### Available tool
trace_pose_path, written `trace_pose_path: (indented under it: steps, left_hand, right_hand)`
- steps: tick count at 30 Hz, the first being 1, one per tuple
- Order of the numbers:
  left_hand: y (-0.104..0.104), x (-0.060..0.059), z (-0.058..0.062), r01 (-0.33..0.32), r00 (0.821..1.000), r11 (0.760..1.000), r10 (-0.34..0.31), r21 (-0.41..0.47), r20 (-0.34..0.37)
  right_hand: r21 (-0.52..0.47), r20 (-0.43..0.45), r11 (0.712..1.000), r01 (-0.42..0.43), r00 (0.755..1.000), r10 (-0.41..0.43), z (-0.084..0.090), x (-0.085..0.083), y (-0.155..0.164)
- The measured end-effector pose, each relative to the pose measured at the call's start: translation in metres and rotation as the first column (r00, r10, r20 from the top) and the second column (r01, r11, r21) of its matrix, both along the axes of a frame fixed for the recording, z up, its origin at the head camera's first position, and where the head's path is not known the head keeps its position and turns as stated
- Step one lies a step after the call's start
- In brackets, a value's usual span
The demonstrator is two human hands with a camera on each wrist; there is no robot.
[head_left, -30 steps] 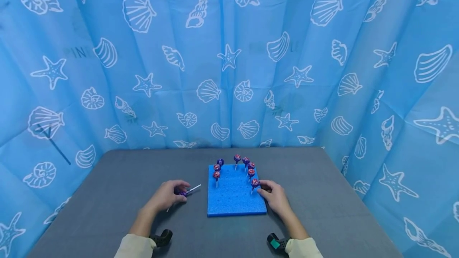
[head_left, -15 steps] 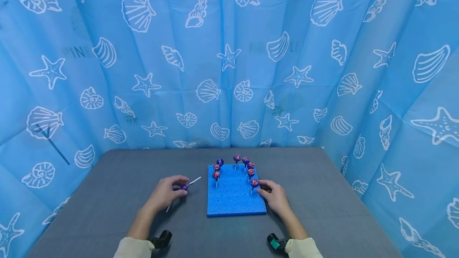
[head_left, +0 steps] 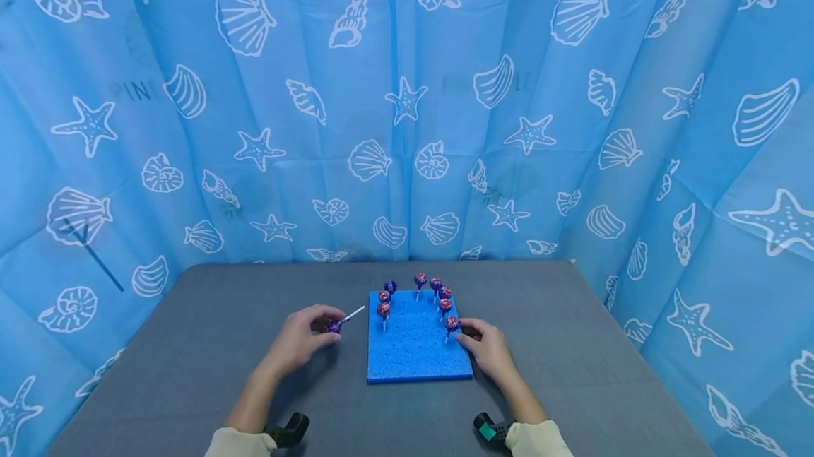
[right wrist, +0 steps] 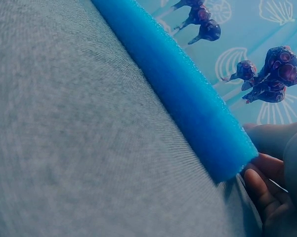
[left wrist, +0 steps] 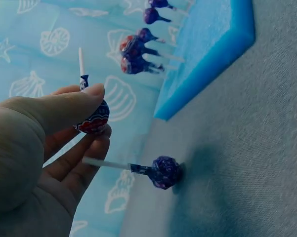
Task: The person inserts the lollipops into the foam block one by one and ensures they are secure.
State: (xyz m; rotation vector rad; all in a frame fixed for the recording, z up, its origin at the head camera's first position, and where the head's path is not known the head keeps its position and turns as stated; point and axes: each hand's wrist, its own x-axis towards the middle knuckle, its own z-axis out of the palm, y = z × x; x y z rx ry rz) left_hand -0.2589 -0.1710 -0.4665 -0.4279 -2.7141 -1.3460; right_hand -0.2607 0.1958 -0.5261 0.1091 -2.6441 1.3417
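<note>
My left hand point(head_left: 304, 335) pinches a purple-wrapped lollipop point(left wrist: 95, 118) by its round head, between thumb and fingers. Its white stick points up and right in the head view, left of a square blue foam board point(head_left: 416, 358). Below that hand, a second lollipop point(left wrist: 165, 173) lies on the table, its stick reaching toward the palm in the left wrist view; the hand hides it from the head view. My right hand point(head_left: 488, 349) grips the board's right edge, thumb and fingers around the foam. Close to those fingers stands an upright lollipop point(head_left: 452, 324).
Several lollipops stand in the foam along its back and sides, among them a front-left one point(head_left: 384, 309) and a back one point(head_left: 420, 279). Small holes mark the foam's top. The grey table point(head_left: 254, 301) ends at a blue shell-print curtain point(head_left: 394, 125).
My left hand has lifted the lollipop off the table side and shifted slightly right toward the board, its stick now higher. The right hand and board have stayed put.
</note>
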Motion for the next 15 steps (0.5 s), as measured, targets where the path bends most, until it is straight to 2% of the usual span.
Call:
trace_pose_path:
  steps: [8, 15]
  left_hand:
    - [0.011, 0.006, 0.000, 0.030, 0.999, 1.000, -0.030, 0.004, -0.015]
    - [0.015, 0.006, -0.001, 0.070, 0.997, 0.997, -0.069, 0.013, -0.023]
  right_hand:
    - [-0.001, -0.009, 1.000, -0.001, 1.000, 0.001, -0.001, 0.000, 0.000]
    - [-0.012, -0.010, 1.000, -0.003, 1.000, 0.003, 0.000, 0.000, 0.001]
